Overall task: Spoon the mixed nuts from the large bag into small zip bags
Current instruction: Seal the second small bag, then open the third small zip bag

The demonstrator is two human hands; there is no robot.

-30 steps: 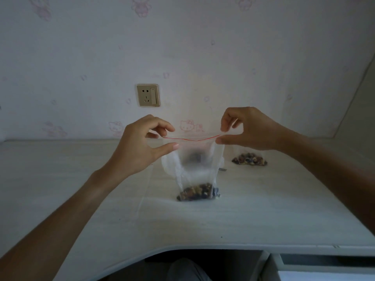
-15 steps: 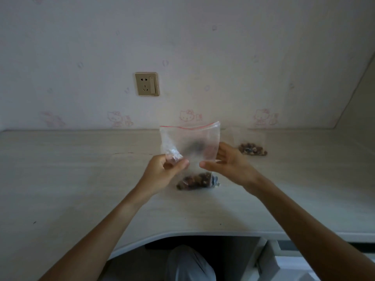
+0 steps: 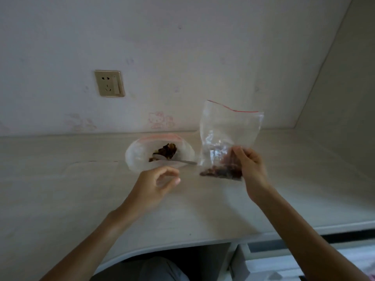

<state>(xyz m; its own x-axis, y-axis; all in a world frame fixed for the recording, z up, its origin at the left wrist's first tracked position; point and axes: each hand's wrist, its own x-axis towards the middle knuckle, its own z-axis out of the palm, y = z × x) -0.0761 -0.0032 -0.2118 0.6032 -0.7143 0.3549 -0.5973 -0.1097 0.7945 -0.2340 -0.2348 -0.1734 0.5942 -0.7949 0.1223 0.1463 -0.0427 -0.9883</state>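
Two bags — right hand (image 3: pixel 252 169) pinches small zip bag (image 3: pixel 229 138); left hand (image 3: pixel 154 185) loosely curled, empty; large bag (image 3: pixel 138 157) with one spoon (image 3: pixel 182 161) before wall socket (image 3: pixel 109 83).

I see clear, glossy crinkled plastic in the small zip bag (image 3: pixel 229 134) and the large bag (image 3: pixel 140 157). The spoon (image 3: pixel 182 161) looks like shiny metal, and the desk (image 3: pixel 60 189) is matt pale wood grain.

A pale desk (image 3: pixel 60 189) meets a white wall (image 3: pixel 203 47) with faint cartoon prints. A beige socket (image 3: pixel 109 83) sits on it.
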